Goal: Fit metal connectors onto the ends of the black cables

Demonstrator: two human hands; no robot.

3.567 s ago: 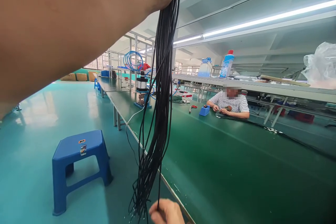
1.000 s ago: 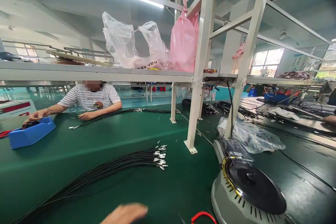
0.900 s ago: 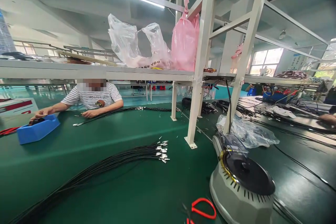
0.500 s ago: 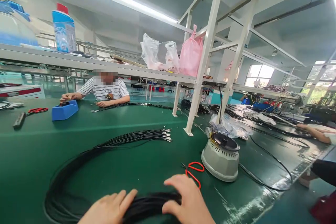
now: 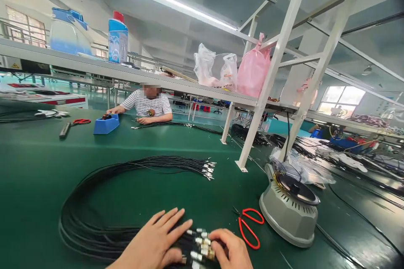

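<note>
- On the green surface [image 5: 151, 195], a bundle of black cables [image 5: 90, 185] bent into a U, both ends toward the right and tipped with pale connectors [image 5: 208, 170].
- Over the near end of the bundle, the left hand [image 5: 158, 237], open and palm down, fingers spread.
- At the near-end connectors, the right hand [image 5: 232, 248], thumb and fingers bent; impossible to tell whether gripping or only touching.
- Near the right hand, red-handled snips [image 5: 243, 216], just beside a grey machine [image 5: 287, 216].
- Across the way, a co-worker [image 5: 150, 105] in a striped shirt, near a blue holder [image 5: 105, 126].
- On the shelf [image 5: 179, 85], a red-capped bottle [image 5: 118, 42] and a pink bag [image 5: 253, 73].
</note>
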